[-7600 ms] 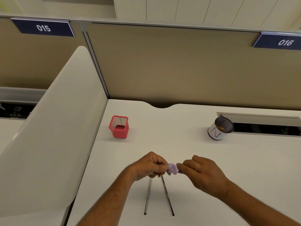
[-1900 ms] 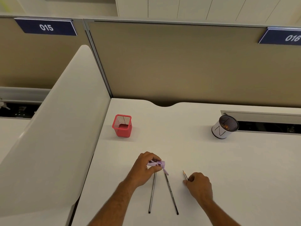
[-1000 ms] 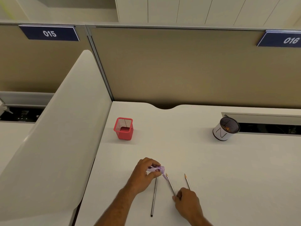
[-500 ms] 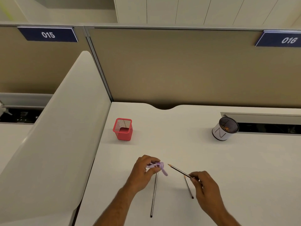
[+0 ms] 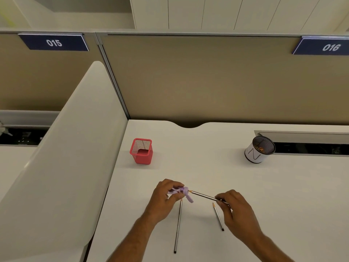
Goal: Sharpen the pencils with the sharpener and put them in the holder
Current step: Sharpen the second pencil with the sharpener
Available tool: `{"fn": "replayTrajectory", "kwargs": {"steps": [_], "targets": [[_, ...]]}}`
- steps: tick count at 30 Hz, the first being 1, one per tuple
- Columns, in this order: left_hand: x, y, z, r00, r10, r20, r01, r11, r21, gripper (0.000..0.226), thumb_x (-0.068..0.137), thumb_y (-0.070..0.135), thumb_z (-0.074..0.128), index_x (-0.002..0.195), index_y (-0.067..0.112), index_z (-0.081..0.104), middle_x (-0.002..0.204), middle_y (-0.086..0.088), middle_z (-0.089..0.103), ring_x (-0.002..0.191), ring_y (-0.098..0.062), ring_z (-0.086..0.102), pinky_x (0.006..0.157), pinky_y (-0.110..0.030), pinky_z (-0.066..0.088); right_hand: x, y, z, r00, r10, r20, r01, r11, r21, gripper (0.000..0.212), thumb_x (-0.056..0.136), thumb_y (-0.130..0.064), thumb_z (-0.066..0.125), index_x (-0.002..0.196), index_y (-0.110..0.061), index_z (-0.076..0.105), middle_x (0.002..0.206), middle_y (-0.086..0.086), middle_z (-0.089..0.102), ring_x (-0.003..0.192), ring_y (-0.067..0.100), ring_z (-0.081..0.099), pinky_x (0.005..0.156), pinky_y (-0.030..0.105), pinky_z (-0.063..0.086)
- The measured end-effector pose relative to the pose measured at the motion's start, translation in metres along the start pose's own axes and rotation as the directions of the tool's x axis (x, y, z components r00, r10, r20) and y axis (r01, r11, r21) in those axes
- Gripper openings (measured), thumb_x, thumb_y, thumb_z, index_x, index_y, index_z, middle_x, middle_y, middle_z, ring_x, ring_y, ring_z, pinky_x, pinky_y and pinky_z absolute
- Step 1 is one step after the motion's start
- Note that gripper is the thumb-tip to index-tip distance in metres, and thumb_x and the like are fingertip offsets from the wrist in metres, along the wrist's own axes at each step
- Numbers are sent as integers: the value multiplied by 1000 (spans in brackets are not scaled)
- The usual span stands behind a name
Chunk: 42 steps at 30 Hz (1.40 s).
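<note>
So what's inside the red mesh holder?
The red holder shows only its solid base through the open top and no pencils; the near wall covers the front of its floor.

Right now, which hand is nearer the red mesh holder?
Left. The left hand, gripping the sharpener, sits just in front of the red mesh holder; the right hand, pinching a pencil, is farther right.

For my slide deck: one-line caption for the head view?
Left hand holds purple sharpener; right hand brings pencil to it.
</note>
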<state>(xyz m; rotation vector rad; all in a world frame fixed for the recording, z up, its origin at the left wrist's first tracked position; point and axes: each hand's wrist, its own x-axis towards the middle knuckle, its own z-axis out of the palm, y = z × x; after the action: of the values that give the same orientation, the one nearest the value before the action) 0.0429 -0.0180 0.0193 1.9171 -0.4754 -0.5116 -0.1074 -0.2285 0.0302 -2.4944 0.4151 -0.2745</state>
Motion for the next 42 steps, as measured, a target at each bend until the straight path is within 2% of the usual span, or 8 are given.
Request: {"fn": "replayTrajectory", "kwargs": {"steps": [15, 18, 21, 24, 30, 33, 37, 42], "targets": [[-2, 4, 2, 998, -20, 56, 20, 1000, 11, 14, 86, 28, 73, 97, 35, 69, 100, 18, 64, 98, 1, 55, 77, -9, 43, 13, -4, -13, 989, -143, 31, 144, 989, -37, 24, 80, -15, 77, 100, -24, 66, 91, -15, 60, 84, 4, 57, 73, 19, 49], [-2, 7, 1, 995, -18, 95, 19, 1000, -4, 12, 86, 35, 72, 96, 29, 70, 99, 14, 65, 94, -2, 58, 77, -11, 45, 17, -1, -14, 972, -232, -25, 229, 968, -103, 23, 77, -8, 80, 89, -20, 66, 83, -10, 62, 74, 11, 60, 63, 22, 50], [-2, 10, 0, 990, -21, 139, 25, 999, -30, 16, 87, 42, 69, 92, 27, 68, 98, 6, 70, 92, -10, 61, 77, -17, 49, 18, 1, -17, 914, -393, -105, 368, 908, -200, 3, 84, -20, 69, 85, -17, 69, 77, -7, 64, 67, 14, 59, 53, 24, 50], [-1, 13, -2, 981, -31, 190, 43, 997, -60, 19, 89, 44, 66, 91, 25, 64, 98, -3, 73, 94, -16, 64, 86, -34, 53, 21, 5, -20, 863, -486, -139, 442, 859, -257, 16, 86, -27, 66, 84, -14, 75, 75, -4, 67, 61, 17, 60, 49, 27, 50], [3, 20, -2, 978, -28, 208, 45, 996, -80, 19, 90, 43, 65, 92, 25, 63, 97, -1, 74, 89, -12, 62, 88, -39, 53, 32, 0, -28, 849, -515, -117, 472, 840, -268, 18, 88, -28, 62, 81, -14, 71, 68, -3, 62, 55, 18, 55, 45, 29, 45], [2, 20, -1, 979, -16, 201, 34, 996, -87, 17, 90, 42, 65, 91, 26, 63, 96, -2, 74, 94, -17, 64, 90, -41, 54, 35, -4, -33, 887, -461, -26, 437, 856, -276, 26, 90, -33, 54, 75, -18, 69, 60, -6, 56, 50, 16, 51, 42, 25, 38], [1, 23, 0, 989, 12, 147, 2, 995, -95, 13, 88, 31, 71, 94, 20, 67, 96, 2, 69, 92, -10, 65, 86, -35, 55, 41, -10, -37, 967, -180, 181, 215, 956, -201, 38, 93, -42, 41, 69, -27, 65, 53, -17, 55, 49, 6, 47, 51, 23, 37], [1, 24, 2, 989, 50, 140, -40, 996, -74, 12, 86, 23, 74, 96, 18, 68, 95, 5, 66, 89, -8, 63, 81, -27, 53, 46, -14, -40, 913, 39, 406, -50, 999, 16, 42, 98, -34, 50, 57, -29, 57, 50, -25, 56, 51, 6, 47, 57, 21, 37]]}}
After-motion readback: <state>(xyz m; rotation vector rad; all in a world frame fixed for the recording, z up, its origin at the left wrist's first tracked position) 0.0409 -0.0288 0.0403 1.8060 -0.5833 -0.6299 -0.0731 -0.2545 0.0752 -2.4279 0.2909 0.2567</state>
